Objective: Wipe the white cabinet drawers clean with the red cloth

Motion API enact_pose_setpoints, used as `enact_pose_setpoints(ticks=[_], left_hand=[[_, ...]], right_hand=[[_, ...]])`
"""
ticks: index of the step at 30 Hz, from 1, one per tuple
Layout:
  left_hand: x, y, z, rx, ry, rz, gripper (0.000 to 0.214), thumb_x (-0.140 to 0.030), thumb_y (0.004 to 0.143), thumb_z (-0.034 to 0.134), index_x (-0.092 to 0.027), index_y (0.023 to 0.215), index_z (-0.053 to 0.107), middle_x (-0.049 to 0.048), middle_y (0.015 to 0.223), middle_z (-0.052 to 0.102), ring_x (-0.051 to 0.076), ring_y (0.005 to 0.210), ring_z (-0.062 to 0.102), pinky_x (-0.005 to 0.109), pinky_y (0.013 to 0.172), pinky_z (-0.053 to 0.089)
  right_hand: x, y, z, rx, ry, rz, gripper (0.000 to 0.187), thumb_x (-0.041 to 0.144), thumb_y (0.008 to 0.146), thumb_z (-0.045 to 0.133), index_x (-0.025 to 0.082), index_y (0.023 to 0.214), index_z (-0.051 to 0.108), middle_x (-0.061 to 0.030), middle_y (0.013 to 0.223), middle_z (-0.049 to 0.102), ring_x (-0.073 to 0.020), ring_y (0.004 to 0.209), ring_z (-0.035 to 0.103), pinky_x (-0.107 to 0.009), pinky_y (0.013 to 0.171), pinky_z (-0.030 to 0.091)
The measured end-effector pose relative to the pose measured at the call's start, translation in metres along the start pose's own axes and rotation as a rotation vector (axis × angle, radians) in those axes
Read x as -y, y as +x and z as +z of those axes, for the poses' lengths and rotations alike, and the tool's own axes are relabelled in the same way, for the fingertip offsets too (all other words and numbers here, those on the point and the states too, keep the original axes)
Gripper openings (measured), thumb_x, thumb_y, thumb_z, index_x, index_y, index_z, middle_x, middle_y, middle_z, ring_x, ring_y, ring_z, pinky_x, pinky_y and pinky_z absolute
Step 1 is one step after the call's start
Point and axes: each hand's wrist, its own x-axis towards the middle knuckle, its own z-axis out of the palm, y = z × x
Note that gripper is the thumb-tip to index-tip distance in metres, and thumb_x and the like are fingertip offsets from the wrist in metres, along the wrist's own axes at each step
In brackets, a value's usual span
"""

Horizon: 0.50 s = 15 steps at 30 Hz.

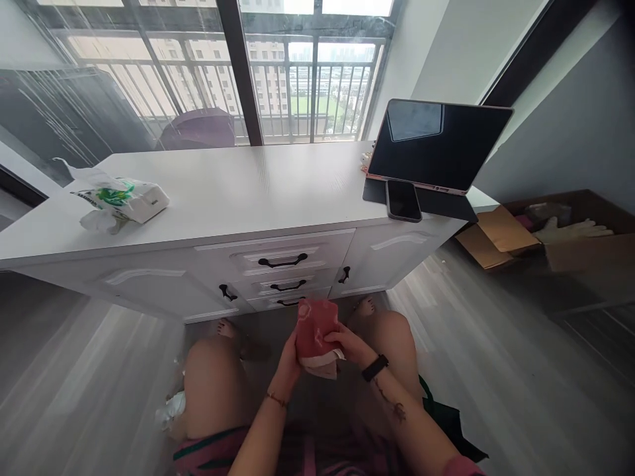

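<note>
I sit in front of a white cabinet (pixel 223 198) with my knees apart. Both hands hold a red piece of cloth (pixel 314 327) with a pale lower part, low between my knees. My left hand (pixel 289 360) grips its left edge from below. My right hand (pixel 350 345), with a black watch on the wrist, pinches its right side. The cloth hangs just in front of the cabinet's lowest drawer (pixel 288 301).
On the cabinet top lie a plastic bag of tissues (pixel 119 198) at the left, and a dark tablet (pixel 439 145) and phone (pixel 403 199) at the right. An open cardboard box (pixel 546 238) stands on the floor at right. A crumpled white item (pixel 171 410) lies by my left thigh.
</note>
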Motion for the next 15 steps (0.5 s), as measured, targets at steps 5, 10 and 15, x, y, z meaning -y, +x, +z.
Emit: enact_pose_setpoints(ticks=[5, 10, 15], left_hand=[[-0.009, -0.076, -0.025, 0.134, 0.141, 0.231, 0.041, -0.039, 0.070, 0.073, -0.015, 0.103, 0.070, 0.0105, 0.107, 0.071, 0.025, 0.100, 0.065, 0.035, 0.091, 0.048], [-0.022, -0.127, -0.033, 0.168, 0.200, 0.245, 0.039, -0.026, 0.066, 0.078, -0.017, 0.103, 0.068, 0.0085, 0.100, 0.073, 0.023, 0.089, 0.068, 0.033, 0.081, 0.051], [-0.022, -0.167, -0.026, 0.139, 0.016, 0.146, 0.039, -0.022, 0.062, 0.076, -0.013, 0.100, 0.068, 0.0097, 0.096, 0.074, 0.025, 0.084, 0.069, 0.035, 0.080, 0.053]], right_hand=[[-0.010, -0.045, 0.028, 0.097, -0.109, -0.096, 0.043, 0.013, 0.056, 0.072, 0.020, 0.098, 0.065, 0.0001, 0.093, 0.069, -0.0170, 0.083, 0.062, -0.029, 0.076, 0.046], [-0.003, -0.091, 0.065, 0.149, -0.059, -0.261, 0.058, 0.019, 0.064, 0.074, 0.028, 0.119, 0.056, 0.0002, 0.117, 0.062, -0.0194, 0.105, 0.057, -0.031, 0.088, 0.043], [0.005, -0.122, 0.083, 0.138, -0.031, -0.384, 0.037, 0.031, 0.078, 0.068, 0.027, 0.112, 0.055, 0.0000, 0.114, 0.060, -0.0166, 0.101, 0.056, -0.029, 0.088, 0.043]])
